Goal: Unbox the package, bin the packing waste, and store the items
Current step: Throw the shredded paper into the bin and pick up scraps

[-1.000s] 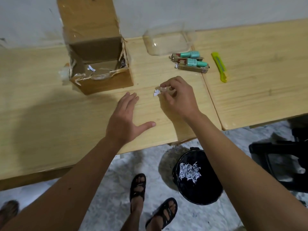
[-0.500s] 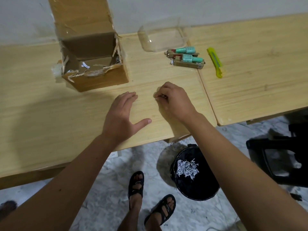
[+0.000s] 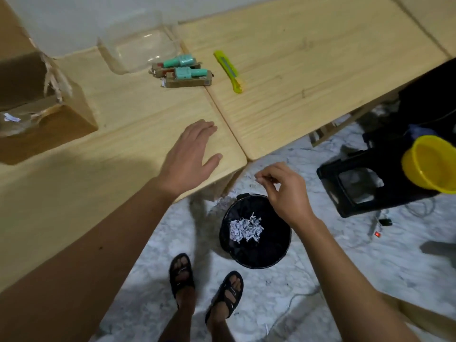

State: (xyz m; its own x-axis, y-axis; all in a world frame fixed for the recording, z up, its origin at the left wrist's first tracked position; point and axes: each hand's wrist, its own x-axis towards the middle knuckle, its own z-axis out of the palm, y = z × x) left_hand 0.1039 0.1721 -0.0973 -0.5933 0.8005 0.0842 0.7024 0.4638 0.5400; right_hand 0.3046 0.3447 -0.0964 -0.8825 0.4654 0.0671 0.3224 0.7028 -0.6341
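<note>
The left hand (image 3: 191,154) lies flat on the wooden worktop (image 3: 138,144) near its front corner, palm down, fingers (image 3: 204,127) spread and holding nothing. The right hand (image 3: 283,191) hangs off the worktop's edge above the rim of the black waste bin (image 3: 256,253) on the marble floor, with thumb and forefinger pinched together; something tiny and pale may sit between the tips, but it is too small to tell. Inside the bin lies a clump of white shredded paper (image 3: 245,229), and a few more shreds lie on the floor beside the bin's far rim. At the left edge of the view the opened cardboard box (image 3: 47,117) stands on the worktop with torn tape along its flap and a clear wrap with a paper scrap inside. Farther back, two teal items on brown card backing (image 3: 185,74) lie side by side, just in front of an empty clear plastic container (image 3: 138,53). A yellow-green utility knife (image 3: 228,70) lies just to their right, on the adjoining worktop panel. Two sandalled feet stand near the bin.
</note>
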